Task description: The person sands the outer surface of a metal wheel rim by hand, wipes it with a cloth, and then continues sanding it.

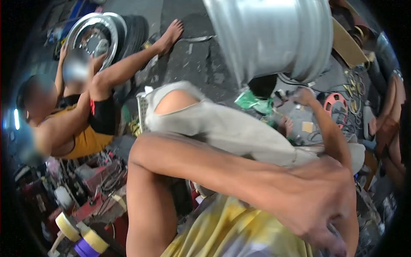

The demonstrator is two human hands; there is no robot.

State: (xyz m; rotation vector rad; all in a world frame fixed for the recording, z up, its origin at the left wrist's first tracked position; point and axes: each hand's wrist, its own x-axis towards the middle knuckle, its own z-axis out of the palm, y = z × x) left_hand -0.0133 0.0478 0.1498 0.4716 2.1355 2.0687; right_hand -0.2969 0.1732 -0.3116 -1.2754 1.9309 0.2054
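Observation:
My left arm crosses in front of me to the right. My left hand [321, 201] is over my right upper arm, bent at the wrist and blurred, its fingers pointing down and partly hidden. Farther out, my right hand [303, 97] is closed round a small dark thing that I cannot make out, low beside a large silver wheel rim [274, 38]. A green plastic wrapper [254, 103] lies left of that hand, and a black round thing [263, 85] is under the rim.
At the left a co-worker [92, 139] in an orange top sits with both hands on a chrome wheel [94, 38]. Tools and rolls of tape [68, 227] fill the lower left. A red reel [335, 105] and cables lie at the right, near another person's arm [387, 111].

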